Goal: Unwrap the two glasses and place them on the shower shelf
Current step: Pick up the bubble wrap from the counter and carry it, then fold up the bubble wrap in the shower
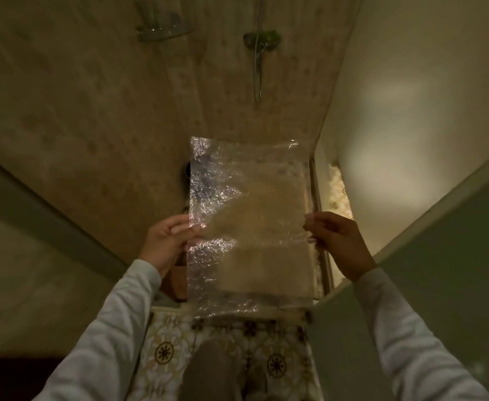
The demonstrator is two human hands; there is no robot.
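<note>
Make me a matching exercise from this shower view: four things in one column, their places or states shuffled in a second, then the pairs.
1. clear bubble-wrap sheet
2. left hand
3. curved glass shower shelf
4. patterned floor tiles

A. high on the beige wall
B. grips the sheet's left edge
C. spread flat between two hands
D. at the bottom of the picture

Pairs: 1-C, 2-B, 3-A, 4-D

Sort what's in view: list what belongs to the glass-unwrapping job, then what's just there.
Job:
- bubble wrap sheet, held spread by left hand and right hand
- shower shelf on the wall; contents too blurred to tell

Just there:
- shower mixer with hose
- patterned floor tiles
</note>
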